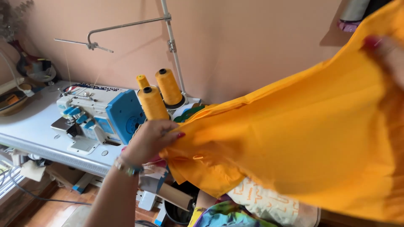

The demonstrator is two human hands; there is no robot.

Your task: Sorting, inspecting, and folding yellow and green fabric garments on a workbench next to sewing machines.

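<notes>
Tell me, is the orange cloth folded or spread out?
Spread out: the orange cloth stretches between the left hand and the right hand.

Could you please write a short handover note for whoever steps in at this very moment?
Left hand: grip closed on the lower edge of the orange fabric, held above the table edge.
Right hand: at the upper right, blurred, gripping the far end of the same fabric, which is spread between both hands.
Overlock sewing machine sits on the white table; three orange thread cones stand beside it.
Done: fabric is lifted clear of the machine.
Left: nothing lies under the machine's foot yet.
</notes>
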